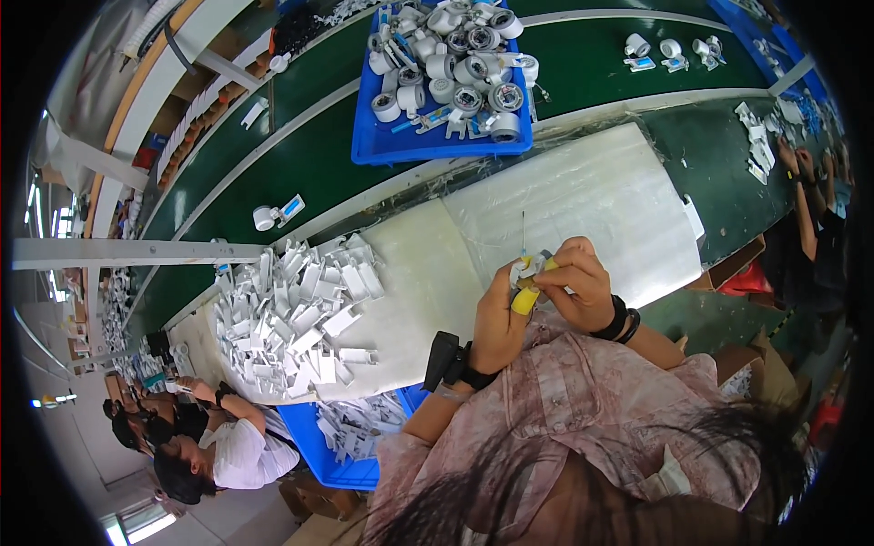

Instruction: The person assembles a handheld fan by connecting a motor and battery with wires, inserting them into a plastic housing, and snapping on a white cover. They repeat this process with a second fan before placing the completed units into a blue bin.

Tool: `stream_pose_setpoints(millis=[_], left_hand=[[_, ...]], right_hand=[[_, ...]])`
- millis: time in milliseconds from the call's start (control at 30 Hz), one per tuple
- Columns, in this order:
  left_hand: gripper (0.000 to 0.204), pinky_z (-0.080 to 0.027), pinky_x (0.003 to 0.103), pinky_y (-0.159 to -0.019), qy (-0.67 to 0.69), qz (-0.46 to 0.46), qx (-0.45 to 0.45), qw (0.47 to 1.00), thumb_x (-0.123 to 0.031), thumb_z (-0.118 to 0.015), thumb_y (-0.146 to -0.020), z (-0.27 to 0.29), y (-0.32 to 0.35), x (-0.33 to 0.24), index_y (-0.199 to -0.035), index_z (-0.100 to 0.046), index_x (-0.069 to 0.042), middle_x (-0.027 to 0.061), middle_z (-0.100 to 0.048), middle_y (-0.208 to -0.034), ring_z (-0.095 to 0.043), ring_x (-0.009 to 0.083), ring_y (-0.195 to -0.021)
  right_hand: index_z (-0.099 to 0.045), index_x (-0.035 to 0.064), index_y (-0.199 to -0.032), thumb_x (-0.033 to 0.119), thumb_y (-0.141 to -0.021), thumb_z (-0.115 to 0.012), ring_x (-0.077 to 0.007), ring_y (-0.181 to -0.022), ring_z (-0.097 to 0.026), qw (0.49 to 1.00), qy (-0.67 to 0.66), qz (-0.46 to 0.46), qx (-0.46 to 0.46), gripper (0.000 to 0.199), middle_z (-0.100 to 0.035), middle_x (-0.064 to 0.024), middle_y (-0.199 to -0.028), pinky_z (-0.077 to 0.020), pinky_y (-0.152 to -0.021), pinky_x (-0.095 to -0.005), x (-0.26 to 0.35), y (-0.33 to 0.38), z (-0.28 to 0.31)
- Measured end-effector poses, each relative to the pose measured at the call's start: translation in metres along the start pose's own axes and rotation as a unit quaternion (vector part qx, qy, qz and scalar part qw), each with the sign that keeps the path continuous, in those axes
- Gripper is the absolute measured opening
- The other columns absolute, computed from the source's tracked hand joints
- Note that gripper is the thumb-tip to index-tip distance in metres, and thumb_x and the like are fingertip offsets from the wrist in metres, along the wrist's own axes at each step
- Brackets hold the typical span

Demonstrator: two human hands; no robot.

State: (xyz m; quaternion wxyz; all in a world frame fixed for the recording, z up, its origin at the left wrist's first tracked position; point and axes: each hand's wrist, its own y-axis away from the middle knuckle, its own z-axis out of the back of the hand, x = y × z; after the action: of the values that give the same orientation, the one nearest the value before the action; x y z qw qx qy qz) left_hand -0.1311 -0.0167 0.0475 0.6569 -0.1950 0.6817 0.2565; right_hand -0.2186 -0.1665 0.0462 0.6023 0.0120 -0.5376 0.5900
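Centre-right of frame: left hand (500,320) and right hand (577,282) pinch together around a small white plastic part (527,268) with a thin metal pin sticking up; yellow finger cots on the fingertips (524,301). Both grips narrow, closed on the part, held above a pale, matte sheet (583,196) on the green conveyor belt (300,168). Left of the hands, a loose heap of angular white plastic clips (296,314), well apart. Upper centre, a blue tray (364,136) of grey-white spools. Lower centre, a blue bin (314,450) with more clips. Other people at lower left and at the right edge.
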Motion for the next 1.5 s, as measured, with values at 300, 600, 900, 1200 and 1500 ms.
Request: stream_pose_setpoints(millis=[300, 600, 900, 1200, 1500], left_hand=[[0.032, -0.050, 0.035, -0.079, -0.060, 0.008, -0.014, 0.998, -0.008, -0.051, -0.094, 0.000, -0.003, -0.003, -0.124, -0.051, 0.001, 0.0222, -0.064, -0.101, -0.065, 0.0330, -0.092], [0.023, -0.045, 0.029, -0.054, -0.100, -0.013, -0.032, 0.994, -0.013, -0.047, -0.098, 0.008, -0.006, 0.001, -0.114, -0.054, 0.001, 0.0112, -0.060, -0.070, -0.057, 0.0166, -0.058], [0.031, -0.046, 0.025, -0.048, 0.160, 0.111, -0.025, 0.981, -0.020, -0.038, -0.103, 0.028, -0.018, 0.012, -0.123, -0.051, -0.001, 0.0068, -0.061, -0.079, -0.054, 0.0111, -0.056], [0.039, -0.049, 0.029, -0.043, 0.181, 0.136, -0.220, 0.949, -0.034, -0.040, -0.103, 0.108, -0.062, 0.042, -0.128, -0.047, -0.006, 0.0109, -0.063, -0.080, -0.057, 0.0157, -0.053], [0.035, -0.051, 0.031, -0.045, 0.079, 0.013, -0.408, 0.910, -0.031, -0.035, -0.094, 0.274, -0.169, 0.100, -0.105, -0.055, -0.004, 0.0102, -0.065, -0.080, -0.059, 0.0185, -0.055]], right_hand=[[-0.069, 0.0085, -0.090, -0.003, -0.064, -0.076, -0.0267, -0.079, -0.052, 1.000, 0.012, 0.003, -0.011, 0.030, -0.055, -0.0076, -0.088, -0.0424, -0.073, -0.0356, 0.001, 0.003, -0.005], [-0.067, 0.0062, -0.093, 0.002, -0.071, -0.075, -0.0272, -0.081, -0.053, 1.000, 0.008, -0.008, 0.018, 0.024, -0.057, -0.0084, -0.086, -0.0438, -0.072, -0.0351, -0.004, 0.001, -0.010], [-0.057, 0.0017, -0.115, 0.001, -0.080, -0.067, -0.0313, -0.099, -0.058, 0.992, -0.025, -0.118, 0.044, 0.037, -0.057, -0.0146, -0.107, -0.0489, -0.084, -0.0370, -0.012, 0.002, -0.005], [-0.055, 0.0041, -0.116, 0.002, -0.086, -0.062, -0.0269, -0.098, -0.062, 0.972, -0.024, -0.199, 0.123, 0.032, -0.049, -0.0153, -0.121, -0.0505, -0.084, -0.0342, -0.054, 0.008, -0.023], [-0.059, 0.0046, -0.110, -0.002, -0.080, -0.061, -0.0379, -0.095, -0.059, 0.971, 0.184, -0.151, 0.037, 0.031, -0.060, -0.0168, -0.102, -0.0494, -0.081, -0.0427, -0.185, -0.042, -0.004]])
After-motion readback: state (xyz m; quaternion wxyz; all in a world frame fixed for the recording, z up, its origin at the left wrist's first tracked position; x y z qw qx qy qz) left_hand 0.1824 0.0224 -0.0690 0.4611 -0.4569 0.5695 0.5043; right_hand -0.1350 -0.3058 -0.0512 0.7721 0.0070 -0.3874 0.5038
